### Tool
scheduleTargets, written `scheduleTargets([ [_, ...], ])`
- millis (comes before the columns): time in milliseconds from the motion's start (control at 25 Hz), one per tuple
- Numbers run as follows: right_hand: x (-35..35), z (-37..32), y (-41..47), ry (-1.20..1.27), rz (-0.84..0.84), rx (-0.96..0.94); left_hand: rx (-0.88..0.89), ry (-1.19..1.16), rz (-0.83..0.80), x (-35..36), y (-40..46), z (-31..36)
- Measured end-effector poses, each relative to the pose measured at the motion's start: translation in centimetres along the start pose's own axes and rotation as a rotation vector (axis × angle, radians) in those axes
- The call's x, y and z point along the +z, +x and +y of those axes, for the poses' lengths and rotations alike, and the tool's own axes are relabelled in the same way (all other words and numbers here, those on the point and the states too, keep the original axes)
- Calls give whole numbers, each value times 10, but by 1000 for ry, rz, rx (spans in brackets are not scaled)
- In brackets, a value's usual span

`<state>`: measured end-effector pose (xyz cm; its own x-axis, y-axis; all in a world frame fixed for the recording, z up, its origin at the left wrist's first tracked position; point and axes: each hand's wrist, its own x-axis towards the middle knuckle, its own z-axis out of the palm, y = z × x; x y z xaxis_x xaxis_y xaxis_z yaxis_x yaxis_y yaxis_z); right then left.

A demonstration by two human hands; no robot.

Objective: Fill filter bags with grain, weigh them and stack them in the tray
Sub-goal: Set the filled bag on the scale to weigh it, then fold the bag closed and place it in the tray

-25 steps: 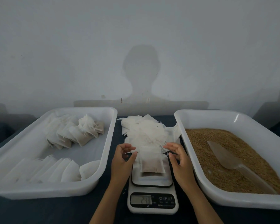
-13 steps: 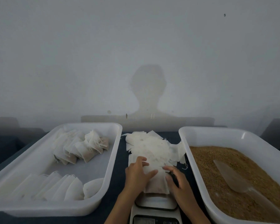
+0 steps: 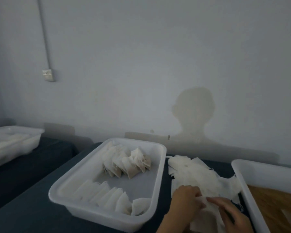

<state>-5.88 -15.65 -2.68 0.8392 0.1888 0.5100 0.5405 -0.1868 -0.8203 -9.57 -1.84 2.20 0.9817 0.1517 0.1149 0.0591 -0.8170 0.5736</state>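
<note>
Both hands are working a thin white paper filter bag point(image 3: 207, 216) at the bottom edge of the view, just right of the white rectangular plastic tray point(image 3: 159, 179). The left hand point(image 3: 186, 201) is pinching the bag's upper corner with curled fingers; the right hand point(image 3: 229, 211) is lying over its right side, fingers bent onto the paper. The bag is looking flat, pale and crumpled, its long axis running down towards the person. The tray is lying directly left of the grip, nearer the left hand, so that hand seems better placed for stacking.
</note>
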Motion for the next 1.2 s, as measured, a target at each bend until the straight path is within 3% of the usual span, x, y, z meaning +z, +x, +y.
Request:
scheduleTargets([
  [120,-7,-35,10,49,-210,-35,40,50,92,-23,-11,4],
  [280,17,-79,16,111,-301,-134,57,64,366,-79,-23,-13],
  [520,103,-122,30,-120,-575,-273,-167,-68,468,-152,-18,-95],
  [880,188,-137,38,-371,-969,-189,-567,260,306,-194,-19,-245],
  [1200,230,-120,31,-440,-1087,-90,-498,963,96,-192,-23,-254],
])
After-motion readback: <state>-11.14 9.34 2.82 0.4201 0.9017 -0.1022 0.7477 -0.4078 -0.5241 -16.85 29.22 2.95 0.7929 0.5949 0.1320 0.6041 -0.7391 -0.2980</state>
